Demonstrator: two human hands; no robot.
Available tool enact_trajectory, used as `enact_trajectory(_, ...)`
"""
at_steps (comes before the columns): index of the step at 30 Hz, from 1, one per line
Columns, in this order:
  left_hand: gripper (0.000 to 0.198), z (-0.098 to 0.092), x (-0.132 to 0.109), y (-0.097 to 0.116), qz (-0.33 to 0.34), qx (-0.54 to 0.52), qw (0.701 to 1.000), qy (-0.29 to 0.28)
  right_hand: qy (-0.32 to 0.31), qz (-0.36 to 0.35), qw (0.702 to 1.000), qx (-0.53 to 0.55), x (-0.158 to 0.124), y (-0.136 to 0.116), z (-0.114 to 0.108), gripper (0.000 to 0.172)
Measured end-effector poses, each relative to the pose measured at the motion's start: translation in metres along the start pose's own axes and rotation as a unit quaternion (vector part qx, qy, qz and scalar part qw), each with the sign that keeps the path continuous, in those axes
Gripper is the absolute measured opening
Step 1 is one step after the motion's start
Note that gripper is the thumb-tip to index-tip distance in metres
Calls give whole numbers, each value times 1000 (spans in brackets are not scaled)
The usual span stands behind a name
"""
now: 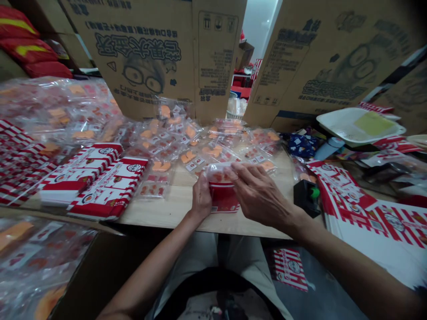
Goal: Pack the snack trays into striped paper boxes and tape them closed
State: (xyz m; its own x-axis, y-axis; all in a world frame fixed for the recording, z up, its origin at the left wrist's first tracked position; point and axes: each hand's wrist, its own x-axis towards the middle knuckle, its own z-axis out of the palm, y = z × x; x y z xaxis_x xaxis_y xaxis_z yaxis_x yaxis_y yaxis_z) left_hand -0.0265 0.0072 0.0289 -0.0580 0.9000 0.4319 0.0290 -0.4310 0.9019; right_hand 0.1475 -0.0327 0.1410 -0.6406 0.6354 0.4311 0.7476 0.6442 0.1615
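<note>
Pale trousers [213, 258] lie nearest, just below the counter [173, 200]. Above its bare wood, the left hand [201, 198] grips a clear packet [218, 174], its fingers [203, 184] clenched on the packet's near side. The right hand [258, 191] lies over the packet, with its fingers [238, 171] bent and touching the top. The packet sits at the mouth of a red-and-white bag [225, 198], between the hands. Striped bags [110, 186] lie to the left, more clear packets [180, 142] lie beyond, and a black device [307, 198] stands right of the right hand.
</note>
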Motion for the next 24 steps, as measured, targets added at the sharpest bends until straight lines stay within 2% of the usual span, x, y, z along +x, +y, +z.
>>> enact_trajectory(3,58,1,-2,-2,-4,-20,1000,0,-20,12,999,47,-5,-1,9,38)
enact_trajectory(5,53,2,-2,-2,-4,-15,1000,5,-28,13,997,77,-4,2,9,34)
enact_trajectory(9,35,6,-4,10,12,1,996,85,-35,0,997,73,-7,2,9,33)
enact_trajectory(15,16,16,-4,35,-84,-27,994,70,-33,18,994,106,-22,-8,20,43)
enact_trajectory(16,15,17,-3,36,-87,-30,993,70,-19,20,993,118,-26,-8,20,46)
enact_trajectory(18,16,17,-1,34,-91,-39,992,77,53,51,988,135,-39,-6,17,51)
enact_trajectory(21,21,16,-2,29,-110,-64,986,105,179,172,955,162,-63,-3,17,51)
enact_trajectory(22,21,16,-4,28,-107,-73,985,118,195,205,940,188,-71,-4,21,51)
enact_trajectory(24,23,19,-8,27,-76,-86,983,140,189,237,917,260,-85,-7,36,54)
